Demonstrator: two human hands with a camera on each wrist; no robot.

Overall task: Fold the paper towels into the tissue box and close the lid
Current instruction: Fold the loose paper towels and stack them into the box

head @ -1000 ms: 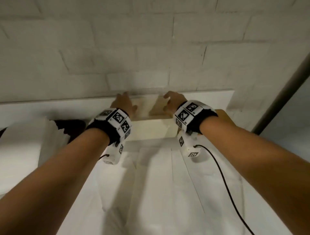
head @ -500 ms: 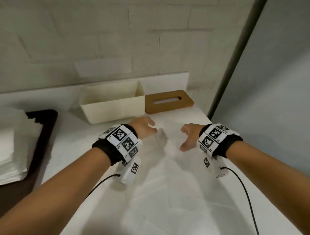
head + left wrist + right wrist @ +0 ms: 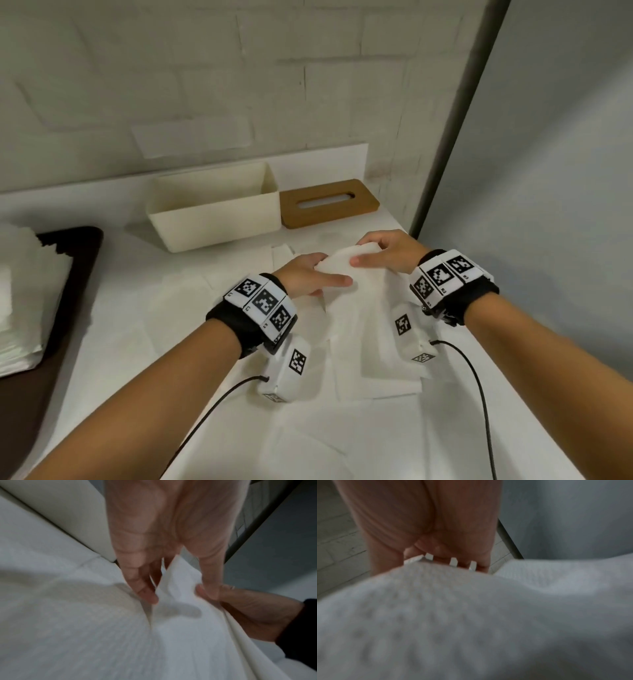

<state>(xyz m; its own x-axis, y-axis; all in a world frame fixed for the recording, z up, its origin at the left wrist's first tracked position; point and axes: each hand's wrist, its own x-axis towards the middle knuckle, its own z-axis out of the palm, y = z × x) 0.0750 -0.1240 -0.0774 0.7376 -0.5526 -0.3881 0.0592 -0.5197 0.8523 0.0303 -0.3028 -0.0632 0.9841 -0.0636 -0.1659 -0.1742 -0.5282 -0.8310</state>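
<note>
A person's left hand [image 3: 310,275] and right hand [image 3: 388,251] lift the far edge of a white paper towel [image 3: 346,274] off a white countertop [image 3: 113,329], each pinching the sheet between thumb and fingers so that it arches up between them while its near part trails down onto other sheets spread flat on the counter. In the left wrist view the left fingers [image 3: 142,588] curl against a raised fold of the towel, with the other hand's thumb pressing the sheet from the right; in the right wrist view the right fingers [image 3: 477,563] hook over the towel's far edge, and the embossed paper fills the blurred foreground. Beyond the hands, an open cream tissue box [image 3: 212,219] stands against the white brick wall [image 3: 205,85], showing no paper inside, with its brown wooden slotted lid [image 3: 329,204] lying flat on the counter just beside it to the right. At far left, a stack of white paper towels [image 3: 17,301] rests on a dark tray [image 3: 68,274].
</note>
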